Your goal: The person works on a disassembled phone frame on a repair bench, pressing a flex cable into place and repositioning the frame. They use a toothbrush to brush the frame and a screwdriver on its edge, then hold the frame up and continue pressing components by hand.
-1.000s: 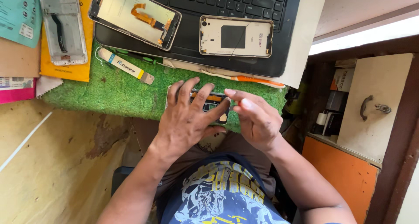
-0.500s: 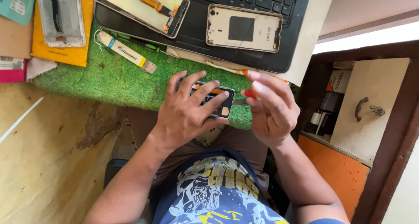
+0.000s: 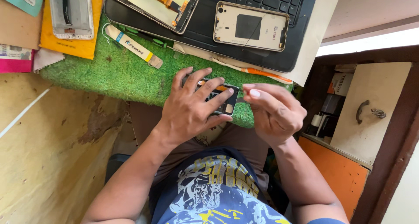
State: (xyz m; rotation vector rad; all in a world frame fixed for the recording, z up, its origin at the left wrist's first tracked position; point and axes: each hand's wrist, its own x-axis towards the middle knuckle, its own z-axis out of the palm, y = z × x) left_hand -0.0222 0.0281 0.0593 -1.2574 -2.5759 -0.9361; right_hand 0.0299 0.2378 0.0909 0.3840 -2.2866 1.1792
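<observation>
Phone (image 3: 220, 97): small dark handset, opened, orange and tan parts showing. It lies at the near edge of the green mat (image 3: 118, 73), under the left hand, its right end jutting past the fingertips.

Left hand (image 3: 192, 106): spread flat over the phone, fingers fanned and pressing it to the mat; holds nothing else.

Right hand (image 3: 273, 112): just right of the phone, off the mat's near right corner. Thumb and forefinger are pinched narrow at the phone's right end. Whether a tool sits between them cannot be told.

Laptop (image 3: 205, 27): black, at the far side of the mat, overlapping its far edge.

Back cover (image 3: 251, 26): pale, with a dark square patch, lying on the laptop beyond the phone.

Screen part (image 3: 152, 5): pale panel with an orange ribbon, on the laptop's left part.

Tube (image 3: 133, 46): white with blue and yellow bands, on the mat, left of the phone and well apart from it.

Toothbrush (image 3: 257, 73): orange and white, along the mat's far right edge, just beyond both hands.

Frame (image 3: 70, 12): silver phone frame on a yellow envelope (image 3: 87, 45), at the mat's far left corner.

Cabinet door (image 3: 375, 110): cream with a metal handle, well right of the mat.
</observation>
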